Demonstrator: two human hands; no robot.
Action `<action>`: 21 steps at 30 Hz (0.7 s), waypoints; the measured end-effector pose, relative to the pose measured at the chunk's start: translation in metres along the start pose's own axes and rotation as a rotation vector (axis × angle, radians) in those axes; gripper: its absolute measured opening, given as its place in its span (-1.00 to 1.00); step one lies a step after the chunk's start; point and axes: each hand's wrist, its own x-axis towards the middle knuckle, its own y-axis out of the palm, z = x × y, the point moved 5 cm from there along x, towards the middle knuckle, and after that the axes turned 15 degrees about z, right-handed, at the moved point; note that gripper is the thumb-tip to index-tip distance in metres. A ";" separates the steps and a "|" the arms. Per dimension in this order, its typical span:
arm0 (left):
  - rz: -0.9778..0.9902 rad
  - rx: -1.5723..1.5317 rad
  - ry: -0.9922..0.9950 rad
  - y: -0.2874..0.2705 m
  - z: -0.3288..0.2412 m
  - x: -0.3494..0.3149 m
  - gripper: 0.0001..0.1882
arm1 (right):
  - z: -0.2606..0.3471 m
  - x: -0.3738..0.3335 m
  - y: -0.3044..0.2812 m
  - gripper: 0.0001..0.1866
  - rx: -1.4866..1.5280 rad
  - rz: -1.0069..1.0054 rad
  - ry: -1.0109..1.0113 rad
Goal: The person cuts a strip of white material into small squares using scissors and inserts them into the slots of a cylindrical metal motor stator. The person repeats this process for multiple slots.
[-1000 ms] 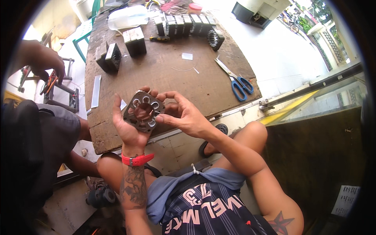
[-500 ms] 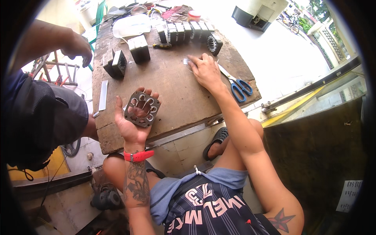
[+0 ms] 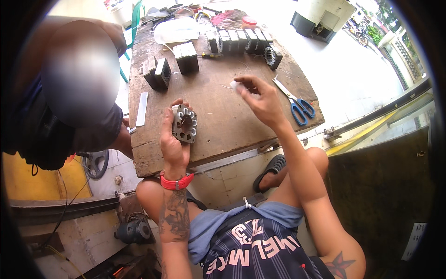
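Observation:
My left hand (image 3: 173, 149) holds a square metal motor stator core (image 3: 187, 137) above the table's near left part. White liners show in several of its slots around the round central hole. Pinched between the thumb and fingers of my right hand (image 3: 264, 102) is a small white insulation piece (image 3: 234, 85), raised over the middle of the table. Blue-handled scissors (image 3: 297, 106) lie just right of that hand. A long white strip (image 3: 142, 109) rests near the table's left edge.
More stator cores stand on the wooden table (image 3: 223, 125): a row (image 3: 238, 43) at the back, others (image 3: 186, 58) at the left. A screwdriver (image 3: 211, 56), a white plastic sheet (image 3: 174, 32) and a red-lidded tub (image 3: 249, 22) lie behind. Another person (image 3: 60, 135) is at the left.
My right hand has lifted the small white piece off the tabletop and drawn it nearer. My left hand has turned the stator core more sideways. The other person has leaned in.

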 end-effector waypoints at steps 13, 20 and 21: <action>0.034 -0.522 -0.023 0.002 0.023 0.001 -0.50 | 0.020 -0.030 0.050 -0.62 0.222 0.096 0.107; -0.024 -0.542 -0.028 0.008 0.022 -0.008 -0.47 | 0.032 -0.032 0.049 -0.50 0.308 0.100 0.008; -0.044 -0.518 -0.014 0.008 0.023 -0.008 -0.47 | 0.034 -0.033 0.050 -0.49 0.318 0.102 -0.010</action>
